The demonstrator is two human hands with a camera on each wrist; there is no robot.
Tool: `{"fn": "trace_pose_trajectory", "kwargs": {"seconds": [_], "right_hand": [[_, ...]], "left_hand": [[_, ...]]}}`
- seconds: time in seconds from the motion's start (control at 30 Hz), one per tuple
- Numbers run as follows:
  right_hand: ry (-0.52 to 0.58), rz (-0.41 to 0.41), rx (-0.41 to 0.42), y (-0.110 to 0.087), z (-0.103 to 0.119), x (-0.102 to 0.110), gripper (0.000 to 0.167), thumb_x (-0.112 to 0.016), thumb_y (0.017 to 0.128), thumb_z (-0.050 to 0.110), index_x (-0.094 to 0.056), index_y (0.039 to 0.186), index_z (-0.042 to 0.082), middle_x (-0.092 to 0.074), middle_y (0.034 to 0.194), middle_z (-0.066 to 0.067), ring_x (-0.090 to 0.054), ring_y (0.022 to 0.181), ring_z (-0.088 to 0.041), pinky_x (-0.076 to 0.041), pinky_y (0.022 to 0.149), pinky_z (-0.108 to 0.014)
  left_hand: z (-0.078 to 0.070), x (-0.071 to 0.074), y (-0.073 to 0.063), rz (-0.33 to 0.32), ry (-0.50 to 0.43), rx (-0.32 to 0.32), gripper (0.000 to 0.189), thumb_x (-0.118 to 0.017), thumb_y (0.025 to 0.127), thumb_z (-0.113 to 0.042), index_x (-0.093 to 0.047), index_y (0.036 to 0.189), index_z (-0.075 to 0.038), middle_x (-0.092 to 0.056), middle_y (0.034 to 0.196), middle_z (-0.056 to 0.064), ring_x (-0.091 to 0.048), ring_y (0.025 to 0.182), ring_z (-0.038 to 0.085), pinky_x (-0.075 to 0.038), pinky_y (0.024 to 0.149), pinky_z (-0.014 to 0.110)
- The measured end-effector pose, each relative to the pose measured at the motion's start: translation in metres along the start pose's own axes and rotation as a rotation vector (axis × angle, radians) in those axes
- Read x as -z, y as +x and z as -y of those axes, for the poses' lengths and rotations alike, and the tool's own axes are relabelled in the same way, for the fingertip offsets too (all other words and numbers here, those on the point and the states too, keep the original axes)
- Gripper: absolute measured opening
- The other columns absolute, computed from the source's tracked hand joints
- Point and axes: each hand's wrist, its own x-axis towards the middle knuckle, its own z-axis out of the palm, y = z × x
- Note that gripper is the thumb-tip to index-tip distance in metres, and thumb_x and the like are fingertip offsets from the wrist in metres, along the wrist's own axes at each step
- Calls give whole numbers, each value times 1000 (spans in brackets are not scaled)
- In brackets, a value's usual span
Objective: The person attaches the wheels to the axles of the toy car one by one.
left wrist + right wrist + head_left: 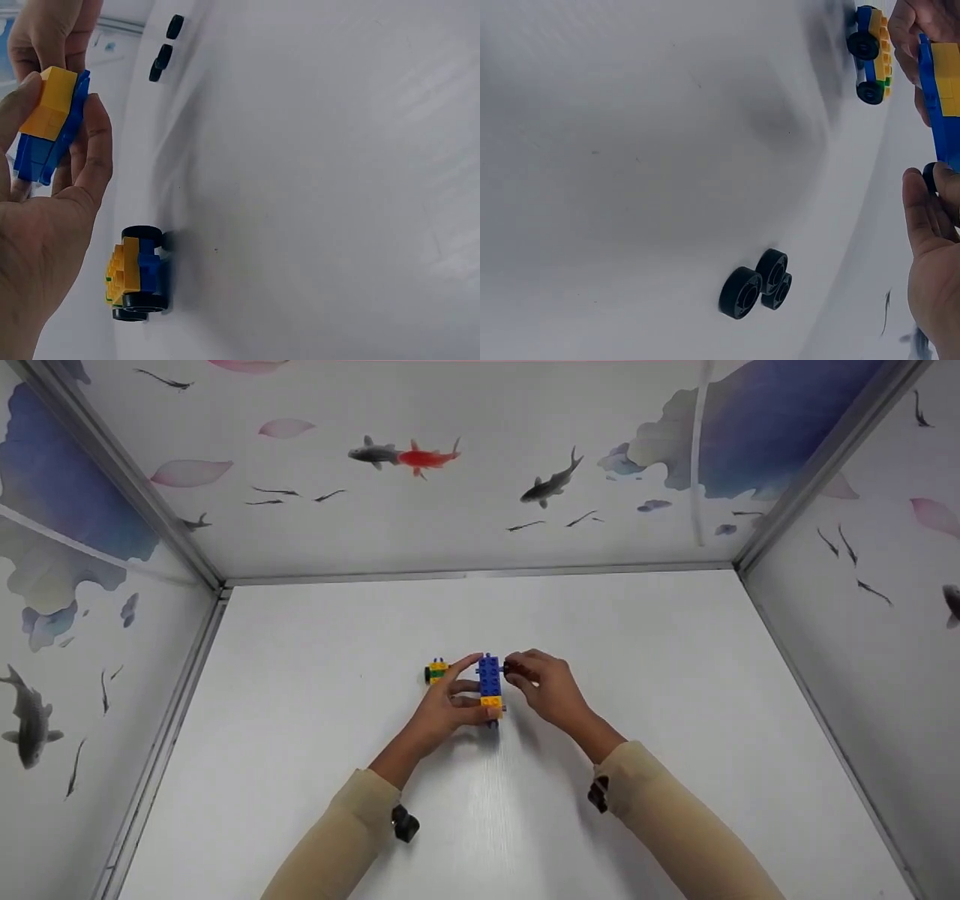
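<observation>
My left hand [439, 716] grips a blue and yellow toy-brick vehicle [489, 679] above the table, thumb on one side and fingers on the other. Small pegs stick out from its blue base. To the right, my right hand [553, 690] pinches a black toy wheel [929, 177] between thumb and fingers, beside a peg on the vehicle's side. Whether wheel and peg touch I cannot tell. The left fingers hide part of the bricks.
A second brick vehicle [131, 274], yellow, blue and green with black wheels, stands on the white table [300, 765] left of the hands. Three loose black wheels [741, 292] lie close together, hidden in the head view. Printed panels [480, 532] enclose the table's back and sides.
</observation>
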Motion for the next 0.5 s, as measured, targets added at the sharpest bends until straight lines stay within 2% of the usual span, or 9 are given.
{"fn": "trace_pose_trajectory", "kwargs": {"seconds": [0.23,0.5], "right_hand": [[18,-1,18,2,0,-2,28,-73,105,4,-77,133,4,-76,124,-13,-77,119,-27,-64,106,-41],[-1,-8,23,1,2,-4,26,-71,105,2,-79,130,5,-74,121,-14,-76,114,-27,-65,104,-40]], "left_hand": [[-3,1,-1,9,18,13,100,-94,91,-30,-36,171,-46,-66,146,15,-75,128,28,-60,114,47],[-5,3,-3,49,-45,19,101,-91,95,-24,-30,174,-40,-63,145,20,-77,122,26,-65,105,39]]}}
